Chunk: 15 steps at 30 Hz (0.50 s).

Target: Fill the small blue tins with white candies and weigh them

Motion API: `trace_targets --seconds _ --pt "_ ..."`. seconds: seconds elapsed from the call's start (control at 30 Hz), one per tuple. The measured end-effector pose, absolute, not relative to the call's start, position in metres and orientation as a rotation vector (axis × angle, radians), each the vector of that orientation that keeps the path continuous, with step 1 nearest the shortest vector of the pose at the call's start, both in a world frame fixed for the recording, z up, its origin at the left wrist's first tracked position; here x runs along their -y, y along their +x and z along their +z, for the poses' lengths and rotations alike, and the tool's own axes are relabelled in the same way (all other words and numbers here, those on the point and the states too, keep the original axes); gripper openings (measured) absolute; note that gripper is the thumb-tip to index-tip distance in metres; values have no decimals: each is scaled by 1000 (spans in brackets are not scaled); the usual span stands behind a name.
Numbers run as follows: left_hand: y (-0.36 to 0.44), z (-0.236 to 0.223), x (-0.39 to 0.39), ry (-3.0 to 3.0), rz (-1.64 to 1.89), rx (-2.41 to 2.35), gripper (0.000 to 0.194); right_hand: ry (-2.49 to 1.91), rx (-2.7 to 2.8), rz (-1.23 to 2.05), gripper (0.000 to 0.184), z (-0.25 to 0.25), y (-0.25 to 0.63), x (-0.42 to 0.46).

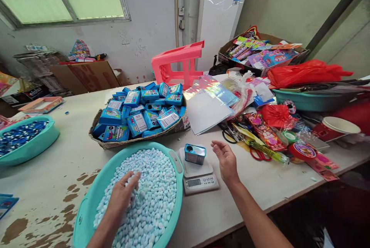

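My left hand (121, 196) is in a teal basin (178, 198) full of small pale-blue candies (156, 186). Its fingers curl around some of them, partly hidden by the hand itself, and a few candies blur just beside the fingertips. On a white digital scale (201, 183) stands a small blue box (195, 154) with a round dark opening at its end facing me. Just right of the scale, my right hand (227, 162) hovers with nothing in it, fingers loosely bent and apart from the box.
Behind the basin, a cardboard tray (115, 144) is heaped with blue boxes (150, 119). A second teal basin (43, 144) with blue wrapped pieces stands left. Scissors (260, 155), packets and a paper cup (337, 128) crowd the right. A pink stool (176, 57) is at the far edge.
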<state>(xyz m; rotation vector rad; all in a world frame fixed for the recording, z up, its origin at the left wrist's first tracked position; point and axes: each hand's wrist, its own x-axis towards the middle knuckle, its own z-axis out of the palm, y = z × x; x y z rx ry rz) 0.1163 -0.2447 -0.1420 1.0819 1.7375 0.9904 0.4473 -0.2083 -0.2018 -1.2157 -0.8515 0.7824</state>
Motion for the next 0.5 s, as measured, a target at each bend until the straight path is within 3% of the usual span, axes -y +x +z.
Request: trace_targets --seconds 0.27,0.4,0.5 --pt "110 -111 241 357 1309 -1370 24 -1334 724 758 36 -227 474 233" --pt "115 -109 239 591 1333 -1351 33 -1332 737 779 34 -227 469 237" --pt "116 -118 242 1175 1094 -1679 40 -1322 771 793 33 -224 464 235"
